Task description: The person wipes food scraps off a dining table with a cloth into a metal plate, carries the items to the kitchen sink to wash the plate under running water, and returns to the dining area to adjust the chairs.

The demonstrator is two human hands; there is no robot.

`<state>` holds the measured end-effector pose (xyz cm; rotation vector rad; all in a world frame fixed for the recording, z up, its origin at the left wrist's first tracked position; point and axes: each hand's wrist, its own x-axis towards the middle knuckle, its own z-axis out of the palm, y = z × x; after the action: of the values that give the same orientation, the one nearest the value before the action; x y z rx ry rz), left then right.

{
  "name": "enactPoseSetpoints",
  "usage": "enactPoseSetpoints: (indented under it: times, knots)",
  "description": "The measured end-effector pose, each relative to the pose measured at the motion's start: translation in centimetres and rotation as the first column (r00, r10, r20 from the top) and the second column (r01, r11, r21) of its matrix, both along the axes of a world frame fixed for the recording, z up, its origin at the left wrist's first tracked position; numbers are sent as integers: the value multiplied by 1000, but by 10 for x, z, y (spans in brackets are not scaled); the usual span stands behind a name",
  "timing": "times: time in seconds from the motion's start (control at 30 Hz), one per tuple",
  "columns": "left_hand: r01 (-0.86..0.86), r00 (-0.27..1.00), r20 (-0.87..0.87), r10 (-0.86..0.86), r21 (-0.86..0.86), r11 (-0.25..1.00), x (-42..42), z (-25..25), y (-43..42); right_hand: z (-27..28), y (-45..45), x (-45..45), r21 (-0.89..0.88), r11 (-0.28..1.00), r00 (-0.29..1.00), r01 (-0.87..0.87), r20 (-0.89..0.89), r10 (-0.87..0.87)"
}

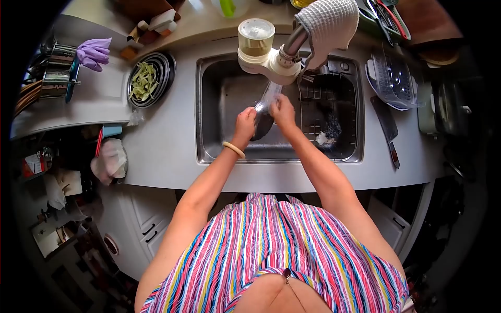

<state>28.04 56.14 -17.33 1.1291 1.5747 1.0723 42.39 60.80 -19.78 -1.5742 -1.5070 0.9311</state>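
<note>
Over the metal sink, both my hands are under the faucet with its white filter. My left hand, below a pale bangle, has its fingers closed at the edge of a dark, shiny, wet object. My right hand is closed close beside it, at the water stream. Glare and blur hide what kind of object it is and what the right fingers grip. A wire rack stands in the sink's right side, with a small whitish scrap on it.
Left of the sink, a bowl of cut green vegetables sits in stacked metal bowls. On the right counter lie a cleaver and a clear plastic container. A white cloth hangs over the faucet pipe. Purple gloves hang at the left.
</note>
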Motion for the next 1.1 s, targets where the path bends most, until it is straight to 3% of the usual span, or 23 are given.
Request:
enactPoseSetpoints:
  times: [0.03,0.07,0.13,0.17,0.2,0.23,0.27,0.3,0.33,0.4,0.43,0.53,0.57,0.63,0.7,0.8,0.83,0.93,0.97,1.1]
  knots:
    - [-1,997,71,3,-40,999,1,6,-2,6,8,7,-247,967,994,67,-70,-87]
    - [6,990,140,6,-82,997,2,10,-4,0,13,8,-283,957,996,69,-33,-81]
    - [-149,956,236,172,-111,983,5,-16,14,13,-3,-13,-60,996,998,66,25,-65]
    - [-227,924,283,259,-142,963,8,-27,13,22,-16,-26,29,999,999,40,-35,-39]
    - [-325,770,479,422,-276,905,16,1,18,34,-31,-35,123,992,998,-21,-64,29]
    - [-389,701,500,508,-328,861,15,1,21,44,-48,-41,144,986,996,-82,-34,88]
    - [-445,623,514,589,-386,808,11,0,23,47,-59,-44,111,993,997,-34,-70,42]
    - [-496,620,447,645,-414,763,-5,-37,25,44,-67,-38,118,992,998,-55,-19,58]
    - [-523,484,536,692,-457,719,-8,-32,25,38,-73,-32,121,990,997,-75,29,72]
    - [-556,398,557,729,-485,675,-17,-23,21,25,-78,-23,83,994,995,69,-74,-62]
    - [-542,420,527,739,-508,670,-15,-4,19,19,-79,-16,57,989,984,135,-121,-128]
    - [-350,603,633,485,-337,874,-40,-12,4,-3,-51,7,-147,957,941,249,-198,-275]
    - [-345,599,646,472,-324,881,-34,7,5,-15,-39,16,-166,967,959,195,-172,-223]
    - [-161,778,574,256,-211,964,-47,7,4,-32,-17,25,-169,979,978,112,-155,-139]
    - [32,887,458,58,-186,982,-48,24,5,-33,3,21,-172,984,981,46,-178,-76]
    - [191,980,-34,-194,-80,978,-33,30,14,-3,13,4,-188,977,980,-102,-188,66]
    - [128,991,-28,-133,-133,983,-29,22,17,6,6,-4,-113,985,983,-127,-146,111]
    - [16,999,34,-18,49,999,-14,-4,23,35,-19,-20,177,948,962,-264,-18,271]
    - [-77,986,144,80,-29,997,-9,-14,26,39,-26,-22,163,958,969,-235,-39,245]
    - [-64,987,134,93,-208,976,3,2,32,40,-26,-17,-36,998,997,-47,-65,44]
